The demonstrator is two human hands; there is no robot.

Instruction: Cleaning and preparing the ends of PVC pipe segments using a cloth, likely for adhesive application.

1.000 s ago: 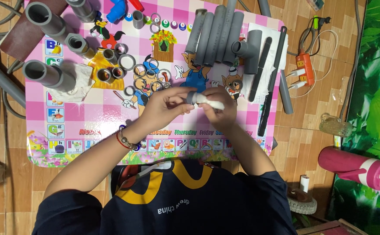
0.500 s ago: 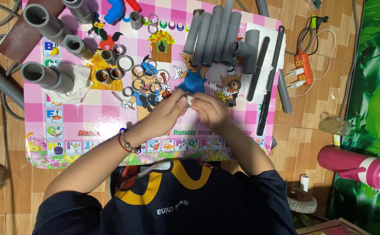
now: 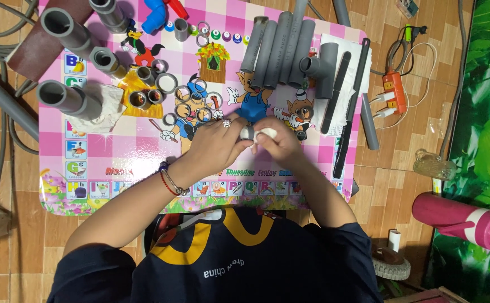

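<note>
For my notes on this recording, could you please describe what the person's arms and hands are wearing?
Both forearms are bare below short dark navy sleeves. The left hand wears a ring, and its wrist carries thin red and dark bracelets. The right hand shows no jewellery.

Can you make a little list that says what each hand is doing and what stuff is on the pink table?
Left hand: pinching a small grey ring
Right hand: pressing a white cloth against that ring
Table: pink checked top with cartoon pictures
Behind the hands: a row of grey pipes lying side by side
Left part of table: short pipe pieces and more small rings
Floor on the right: a pink bottle lying down, an orange power strip
</note>
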